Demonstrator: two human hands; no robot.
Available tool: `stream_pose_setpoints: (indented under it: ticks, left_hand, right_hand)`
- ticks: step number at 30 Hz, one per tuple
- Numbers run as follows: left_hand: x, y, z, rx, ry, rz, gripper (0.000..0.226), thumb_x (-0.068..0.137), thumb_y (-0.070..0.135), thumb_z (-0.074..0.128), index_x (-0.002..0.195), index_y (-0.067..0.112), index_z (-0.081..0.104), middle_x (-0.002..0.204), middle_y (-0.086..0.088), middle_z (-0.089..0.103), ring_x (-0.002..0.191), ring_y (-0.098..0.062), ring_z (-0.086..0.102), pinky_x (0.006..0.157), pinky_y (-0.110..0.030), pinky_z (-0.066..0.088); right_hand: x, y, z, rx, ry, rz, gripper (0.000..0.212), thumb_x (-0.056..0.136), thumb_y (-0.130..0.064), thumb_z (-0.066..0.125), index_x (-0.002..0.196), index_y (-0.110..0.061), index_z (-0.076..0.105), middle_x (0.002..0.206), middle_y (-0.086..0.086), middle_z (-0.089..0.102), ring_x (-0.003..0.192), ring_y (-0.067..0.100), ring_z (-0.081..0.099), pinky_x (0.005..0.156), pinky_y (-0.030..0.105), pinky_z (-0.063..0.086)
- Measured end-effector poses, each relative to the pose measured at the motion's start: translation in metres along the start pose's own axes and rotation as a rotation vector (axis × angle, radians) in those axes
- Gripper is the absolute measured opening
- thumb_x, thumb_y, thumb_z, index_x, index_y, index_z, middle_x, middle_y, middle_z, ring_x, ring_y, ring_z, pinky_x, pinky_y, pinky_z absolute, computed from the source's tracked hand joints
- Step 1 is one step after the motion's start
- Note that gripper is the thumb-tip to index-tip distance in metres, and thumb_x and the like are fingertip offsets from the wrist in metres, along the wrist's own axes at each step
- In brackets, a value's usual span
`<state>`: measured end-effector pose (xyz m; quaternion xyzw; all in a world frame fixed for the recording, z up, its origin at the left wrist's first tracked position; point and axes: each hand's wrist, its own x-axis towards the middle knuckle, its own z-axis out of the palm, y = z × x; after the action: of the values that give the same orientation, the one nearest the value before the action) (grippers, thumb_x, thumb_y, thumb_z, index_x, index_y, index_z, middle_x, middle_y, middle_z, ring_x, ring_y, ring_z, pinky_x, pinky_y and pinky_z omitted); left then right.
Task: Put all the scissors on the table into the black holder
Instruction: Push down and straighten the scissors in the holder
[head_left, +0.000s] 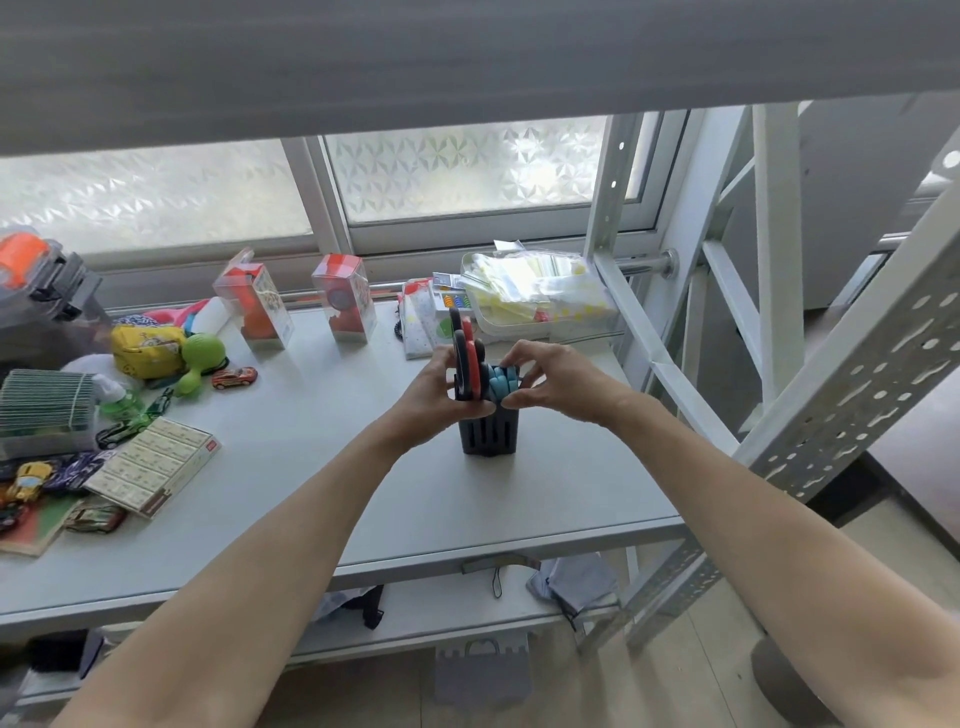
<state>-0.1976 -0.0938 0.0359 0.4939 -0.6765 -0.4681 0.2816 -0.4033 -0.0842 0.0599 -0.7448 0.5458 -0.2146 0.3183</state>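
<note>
Both hands meet over the black holder (487, 430) on the worktop (311, 441). The left hand (434, 392) grips red-and-black scissors (466, 353) upright in it; the right hand (545, 376) pinches the blue handles (503, 382). The blades are hidden.

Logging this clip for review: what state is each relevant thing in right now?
black holder: upright on the table, both hands at its top
red-and-black scissors: handles up, sticking out of the holder
blue scissors: handles up, seated low in the holder
left hand: gripping the holder and red-and-black scissors
right hand: fingers on the blue scissors
clear bin: open, full of packets
</note>
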Motion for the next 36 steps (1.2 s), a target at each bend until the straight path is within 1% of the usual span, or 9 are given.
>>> stream_pose_setpoints:
  ticks: [8,11,14,18,23,25,28,32,36]
  left_hand:
    - [-0.007,-0.008,-0.003,-0.071,-0.035,-0.052,0.075,0.08,0.018,0.08,0.142,0.021,0.037,0.146,-0.007,0.043,0.134,-0.031,0.049,0.096,-0.035,0.052]
    - [-0.011,-0.008,-0.005,-0.115,-0.043,-0.044,0.089,0.08,0.018,0.08,0.151,0.028,0.027,0.153,-0.001,0.035,0.131,-0.022,0.046,0.1,-0.037,0.048]
    - [-0.012,-0.008,-0.004,-0.095,-0.01,-0.035,0.076,0.081,0.021,0.079,0.147,0.025,0.041,0.145,-0.001,0.046,0.132,-0.023,0.048,0.1,-0.036,0.048]
    - [-0.012,-0.011,0.001,-0.075,0.026,-0.028,0.064,0.083,0.021,0.077,0.141,0.025,0.05,0.124,-0.002,0.058,0.122,-0.027,0.057,0.102,-0.044,0.052]
    - [-0.013,-0.012,-0.003,-0.195,-0.011,-0.032,0.06,0.091,0.019,0.068,0.146,0.028,0.045,0.124,-0.001,0.058,0.111,-0.011,0.062,0.087,-0.024,0.055]
    - [-0.012,-0.012,-0.006,-0.175,-0.039,-0.034,0.062,0.09,0.015,0.069,0.146,0.028,0.044,0.127,-0.001,0.057,0.113,-0.013,0.062,0.087,-0.021,0.054]
    - [-0.01,-0.012,-0.008,-0.173,-0.046,-0.053,0.068,0.086,0.014,0.074,0.145,0.03,0.043,0.125,-0.003,0.058,0.113,-0.015,0.063,0.089,-0.025,0.056]
    - [-0.01,-0.015,-0.005,-0.16,-0.022,-0.055,0.067,0.086,0.016,0.074,0.144,0.029,0.044,0.122,-0.002,0.059,0.109,-0.015,0.064,0.087,-0.022,0.054]
    - [-0.013,-0.019,0.001,-0.164,0.01,-0.042,0.068,0.089,0.014,0.071,0.147,0.031,0.04,0.126,-0.007,0.057,0.113,-0.02,0.063,0.096,-0.03,0.053]
  right_hand:
    - [-0.008,0.003,0.017,0.014,0.083,-0.007,0.054,0.091,-0.025,0.066,0.142,-0.027,0.048,0.127,0.002,0.055,0.099,0.014,0.06,0.09,0.028,0.049]
    - [-0.011,0.006,0.019,0.068,0.053,0.012,0.075,0.086,-0.024,0.072,0.15,-0.031,0.032,0.132,-0.002,0.05,0.101,0.014,0.06,0.091,0.028,0.051]
    - [-0.014,0.012,0.026,0.107,0.051,0.048,0.09,0.081,-0.021,0.077,0.153,-0.029,0.023,0.14,-0.002,0.046,0.096,0.016,0.063,0.085,0.024,0.049]
    - [-0.011,0.013,0.035,0.093,0.133,0.042,0.079,0.083,-0.018,0.075,0.149,-0.028,0.033,0.139,0.002,0.045,0.083,0.014,0.061,0.076,0.02,0.048]
    - [-0.008,0.016,0.044,0.12,0.216,0.014,0.069,0.078,-0.021,0.079,0.139,-0.028,0.046,0.128,0.003,0.051,0.09,0.019,0.065,0.088,0.037,0.056]
    - [-0.008,0.016,0.047,0.127,0.236,0.009,0.07,0.078,-0.023,0.079,0.139,-0.029,0.046,0.126,0.004,0.052,0.091,0.019,0.065,0.09,0.039,0.055]
    - [-0.01,0.015,0.047,0.139,0.236,0.021,0.075,0.081,-0.022,0.077,0.146,-0.03,0.04,0.128,0.004,0.05,0.081,0.01,0.063,0.089,0.03,0.054]
    - [-0.013,0.017,0.049,0.164,0.264,0.026,0.079,0.084,-0.023,0.074,0.151,-0.028,0.031,0.128,0.003,0.048,0.076,0.004,0.059,0.075,0.011,0.046]
    - [-0.014,0.02,0.05,0.193,0.283,0.016,0.069,0.086,-0.021,0.072,0.146,-0.031,0.04,0.132,0.003,0.048,0.081,0.003,0.059,0.073,0.011,0.05]
